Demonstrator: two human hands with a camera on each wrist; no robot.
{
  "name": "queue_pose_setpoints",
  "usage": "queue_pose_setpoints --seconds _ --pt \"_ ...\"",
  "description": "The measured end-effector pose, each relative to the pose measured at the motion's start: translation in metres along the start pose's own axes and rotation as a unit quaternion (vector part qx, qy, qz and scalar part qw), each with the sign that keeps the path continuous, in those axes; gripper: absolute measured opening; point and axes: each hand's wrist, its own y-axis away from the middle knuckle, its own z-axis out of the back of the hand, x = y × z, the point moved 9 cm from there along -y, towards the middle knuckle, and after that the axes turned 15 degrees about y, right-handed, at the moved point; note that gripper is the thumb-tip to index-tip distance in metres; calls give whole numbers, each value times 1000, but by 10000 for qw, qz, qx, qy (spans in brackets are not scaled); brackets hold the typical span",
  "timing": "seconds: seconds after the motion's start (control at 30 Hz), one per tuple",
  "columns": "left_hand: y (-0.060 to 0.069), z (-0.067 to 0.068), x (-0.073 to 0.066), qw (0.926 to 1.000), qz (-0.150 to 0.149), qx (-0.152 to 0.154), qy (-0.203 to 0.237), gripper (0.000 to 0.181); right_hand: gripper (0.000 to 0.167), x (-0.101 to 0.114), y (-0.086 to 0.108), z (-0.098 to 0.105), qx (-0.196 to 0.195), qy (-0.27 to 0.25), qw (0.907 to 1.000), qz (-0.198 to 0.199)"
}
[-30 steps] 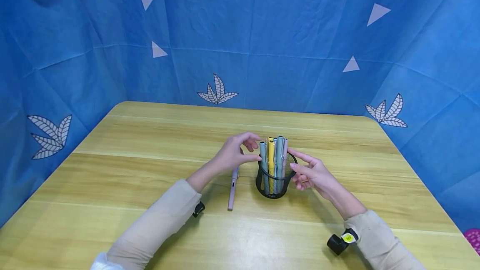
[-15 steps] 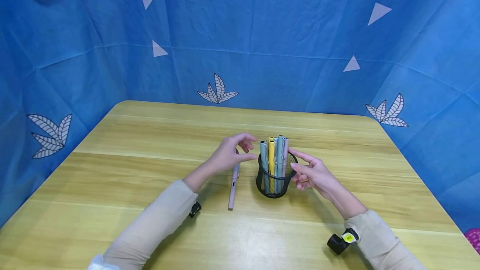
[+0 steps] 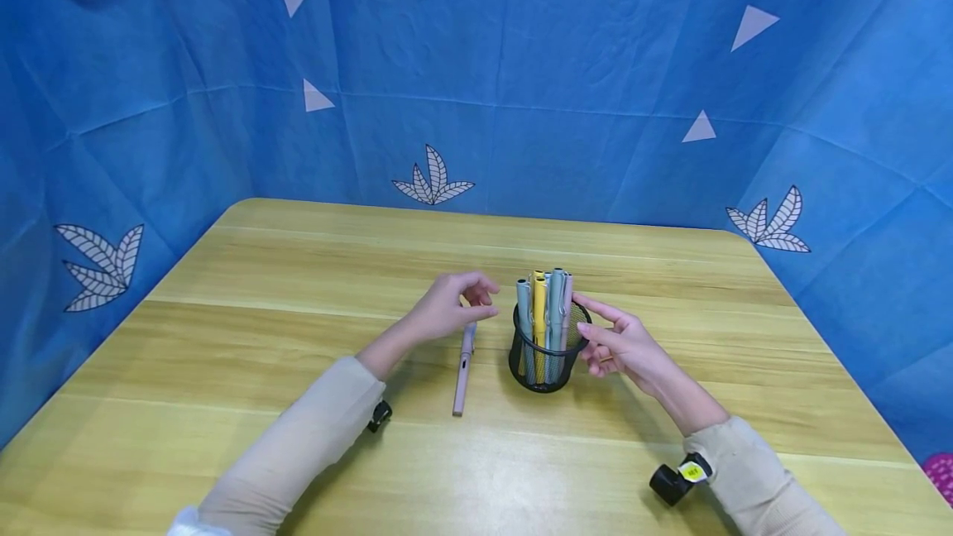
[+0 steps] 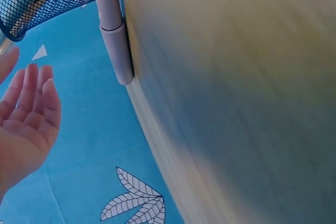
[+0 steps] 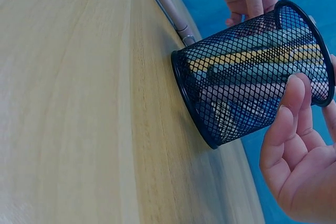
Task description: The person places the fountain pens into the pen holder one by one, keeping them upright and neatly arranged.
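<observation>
A black mesh pen holder (image 3: 543, 370) stands upright on the table, filled with several blue-grey, yellow and lilac pens (image 3: 539, 304). My right hand (image 3: 625, 348) holds its rim from the right with thumb and index finger; the other fingers curl loosely beside the mesh in the right wrist view. Left of the holder lies a lilac pen (image 3: 462, 375), its clip end toward the far side. Above that end hovers my left hand (image 3: 447, 306), fingers loosely bent with nothing between them. In the left wrist view, the left hand (image 4: 29, 119) is apart from the lying pen (image 4: 111, 30).
The wooden table (image 3: 313, 288) has rounded far corners. A blue patterned cloth (image 3: 491, 64) hangs behind it and along both sides. A black wrist camera (image 3: 673, 480) sits low by the right sleeve, close to the tabletop.
My left hand has drawn back leftward from the pens in the holder and slightly down. The right hand, the holder and the lying pen have kept their places.
</observation>
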Motion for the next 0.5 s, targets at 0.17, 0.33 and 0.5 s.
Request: queue_pose_setpoints --seconds 0.17,0.33,0.5 --pt "2 -1 4 9997 81 233 -59 26 64 0 0 0 6 10 10000 20" --pt "4 -3 10 9982 200 522 -228 31 64 0 0 0 -1 52 10000 2" --pt "5 -4 16 9957 389 747 -383 37 64 0 0 0 6 70 10000 37"
